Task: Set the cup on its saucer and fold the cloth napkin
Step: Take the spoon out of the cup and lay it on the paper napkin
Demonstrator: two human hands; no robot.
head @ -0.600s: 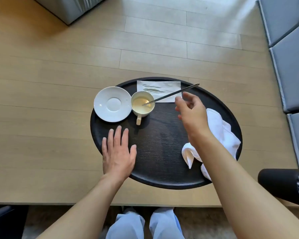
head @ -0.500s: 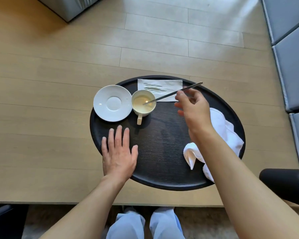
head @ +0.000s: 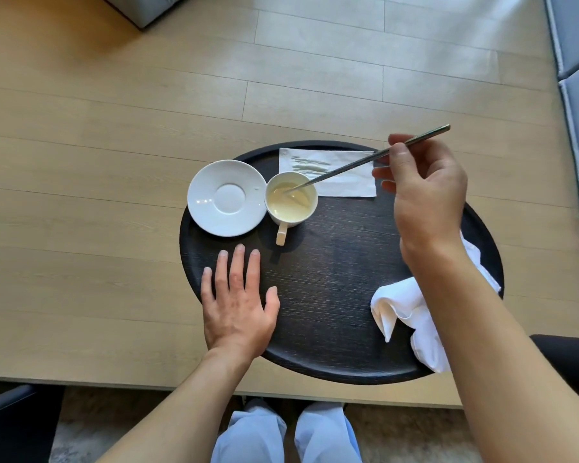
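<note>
A round black tray (head: 331, 295) on a pale wooden table (head: 81, 195) serves as the landmark. At the tray's left rim an empty white saucer (head: 227, 197) is seen, glossy, with a raised centre ring. Below it, the left hand (head: 238, 305) is laid flat on the tray's near-left part, fingers spread, gripping nothing. Just right of the saucer, touching or nearly touching it, a cream cup (head: 291, 199) stands on the tray itself, handle turned toward the person, pale yellowish liquid inside. A thin metal spoon (head: 364, 160) is dipped into the cup and pinched high on its handle by the right hand (head: 425, 192), raised over the tray's far right. At the tray's far edge a white paper sachet (head: 328, 173) lies flat; its grey print cannot be read. On the tray's right side the white cloth napkin (head: 411, 312) lies crumpled, partly hidden by the right forearm.
</note>
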